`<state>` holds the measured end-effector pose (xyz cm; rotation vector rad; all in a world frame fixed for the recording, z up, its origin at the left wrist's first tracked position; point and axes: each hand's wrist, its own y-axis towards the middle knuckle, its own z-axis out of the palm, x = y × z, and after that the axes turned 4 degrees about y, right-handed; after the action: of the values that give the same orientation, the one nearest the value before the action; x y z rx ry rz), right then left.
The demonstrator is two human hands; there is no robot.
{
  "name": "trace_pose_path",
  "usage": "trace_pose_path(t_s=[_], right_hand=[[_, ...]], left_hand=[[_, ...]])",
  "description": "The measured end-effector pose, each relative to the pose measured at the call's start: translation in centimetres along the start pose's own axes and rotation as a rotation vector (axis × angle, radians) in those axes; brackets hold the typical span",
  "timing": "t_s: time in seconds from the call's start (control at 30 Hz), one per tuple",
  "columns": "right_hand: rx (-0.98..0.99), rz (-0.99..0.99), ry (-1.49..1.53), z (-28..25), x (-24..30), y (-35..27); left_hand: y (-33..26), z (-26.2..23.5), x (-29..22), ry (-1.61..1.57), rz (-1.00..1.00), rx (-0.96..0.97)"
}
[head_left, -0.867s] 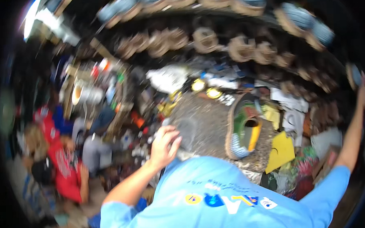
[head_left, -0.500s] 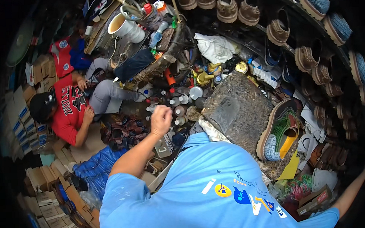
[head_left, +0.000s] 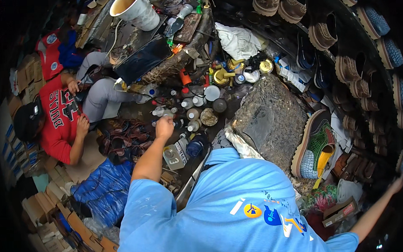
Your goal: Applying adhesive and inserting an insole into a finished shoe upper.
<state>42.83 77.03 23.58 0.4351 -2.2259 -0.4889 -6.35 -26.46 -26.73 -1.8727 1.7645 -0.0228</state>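
Observation:
My left hand (head_left: 164, 127) reaches down into a cluster of small bottles and jars (head_left: 193, 114) on the floor. Its fingers are curled, and I cannot tell whether they hold anything. My right hand (head_left: 396, 185) is stretched far out to the right, at the dark edge by the shoe shelves; its grip is hidden. Between my arms stands a rough grey stone block (head_left: 272, 119). A shoe with a green and yellow inside (head_left: 315, 145) leans against the block's right side. A white cloth (head_left: 238, 142) lies by my chest.
A person in a red shirt (head_left: 59, 120) sits at the left beside a pile of sandals (head_left: 122, 140). A blue bag (head_left: 104, 189), cardboard boxes (head_left: 44, 207), a white bucket (head_left: 133, 10) and a crumpled white cloth (head_left: 239, 40) surround me. Shelves of brown shoes (head_left: 348, 69) curve along the right.
My left hand has moved down from the stone block's edge to the bottles. The view has swung lower and left. My right arm stays stretched to the right.

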Motion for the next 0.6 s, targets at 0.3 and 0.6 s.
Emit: trace_pose_path(t_s=[0.3, 0.6], right_hand=[[0.268, 0.511, 0.074, 9.4, -2.5, -36.7], [0.532, 0.399, 0.643, 13.0, 20.9, -56.3]], left_hand=[[1.9, 6.3, -11.9, -0.089, 0.547, 0.16], [4.8, 12.0, -11.4, 0.084, 0.153, 0.273]])
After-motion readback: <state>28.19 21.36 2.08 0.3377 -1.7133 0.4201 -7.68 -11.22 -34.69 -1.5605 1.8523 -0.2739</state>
